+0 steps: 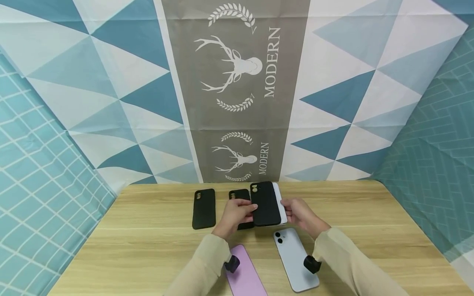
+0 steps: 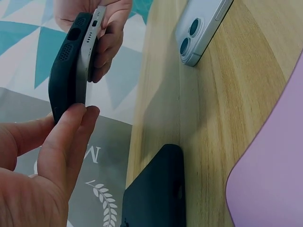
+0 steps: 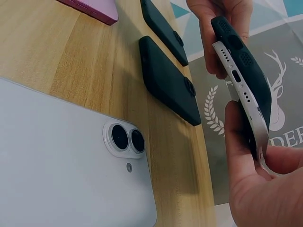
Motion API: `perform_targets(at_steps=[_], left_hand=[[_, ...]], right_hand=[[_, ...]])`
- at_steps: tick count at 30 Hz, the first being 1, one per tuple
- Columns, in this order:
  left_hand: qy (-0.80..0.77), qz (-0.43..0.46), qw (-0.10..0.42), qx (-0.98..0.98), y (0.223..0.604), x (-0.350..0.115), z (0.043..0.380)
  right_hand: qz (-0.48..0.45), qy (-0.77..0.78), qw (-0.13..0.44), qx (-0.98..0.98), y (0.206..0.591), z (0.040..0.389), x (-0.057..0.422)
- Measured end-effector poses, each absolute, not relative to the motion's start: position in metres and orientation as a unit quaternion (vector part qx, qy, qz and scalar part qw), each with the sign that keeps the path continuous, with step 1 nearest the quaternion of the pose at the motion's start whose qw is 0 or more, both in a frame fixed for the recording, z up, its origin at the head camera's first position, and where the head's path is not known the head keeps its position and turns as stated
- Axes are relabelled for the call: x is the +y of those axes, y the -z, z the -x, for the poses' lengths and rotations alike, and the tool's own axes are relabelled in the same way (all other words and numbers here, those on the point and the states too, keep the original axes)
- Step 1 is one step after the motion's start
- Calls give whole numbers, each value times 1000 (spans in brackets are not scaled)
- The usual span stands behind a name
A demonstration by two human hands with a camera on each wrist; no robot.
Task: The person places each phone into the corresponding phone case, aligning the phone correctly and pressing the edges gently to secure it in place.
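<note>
Over the back part of the table, my left hand [image 1: 235, 214] pinches a black phone case [image 1: 266, 204] by its left edge, thumb on its back. A white phone [image 1: 280, 203] sticks out along the case's right side, and my right hand [image 1: 300, 213] grips its edge. The phone's bottom edge [image 3: 242, 85], with port and speaker holes, shows in the right wrist view. Phone and case [image 2: 66, 64] are tilted against each other there, partly overlapping. Behind my left hand lies a second black phone case [image 1: 240, 193], partly hidden.
Further left lies another black phone case [image 1: 204, 209]. Nearer the front are a white phone [image 1: 296, 261], camera side up, and a purple phone [image 1: 247, 271], partly under my left sleeve. A patterned cloth wall [image 1: 237, 102] rises behind the wooden table [image 1: 148, 246].
</note>
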State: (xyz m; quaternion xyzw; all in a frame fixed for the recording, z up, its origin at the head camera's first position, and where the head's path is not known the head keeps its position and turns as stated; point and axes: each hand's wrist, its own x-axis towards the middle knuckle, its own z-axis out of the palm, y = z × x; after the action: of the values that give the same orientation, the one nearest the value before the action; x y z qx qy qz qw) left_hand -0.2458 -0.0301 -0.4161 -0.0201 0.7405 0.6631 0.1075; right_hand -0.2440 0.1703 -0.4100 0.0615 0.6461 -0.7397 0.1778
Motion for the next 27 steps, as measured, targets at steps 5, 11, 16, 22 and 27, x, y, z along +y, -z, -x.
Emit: perform_targets(at_steps=[5, 11, 16, 22, 27], left_hand=[[-667, 22, 109, 737, 417, -26, 246], [-675, 22, 114, 729, 417, -22, 245], [-678, 20, 123, 724, 419, -19, 246], [-679, 18, 128, 722, 422, -19, 247], [-680, 13, 132, 721, 421, -21, 246]], right_hand=[[-59, 747, 180, 638, 411, 244, 171], [-55, 757, 184, 624, 411, 244, 171], [-53, 764, 187, 615, 411, 243, 171], [-51, 765, 185, 615, 414, 243, 171], [-49, 762, 188, 618, 415, 244, 171]])
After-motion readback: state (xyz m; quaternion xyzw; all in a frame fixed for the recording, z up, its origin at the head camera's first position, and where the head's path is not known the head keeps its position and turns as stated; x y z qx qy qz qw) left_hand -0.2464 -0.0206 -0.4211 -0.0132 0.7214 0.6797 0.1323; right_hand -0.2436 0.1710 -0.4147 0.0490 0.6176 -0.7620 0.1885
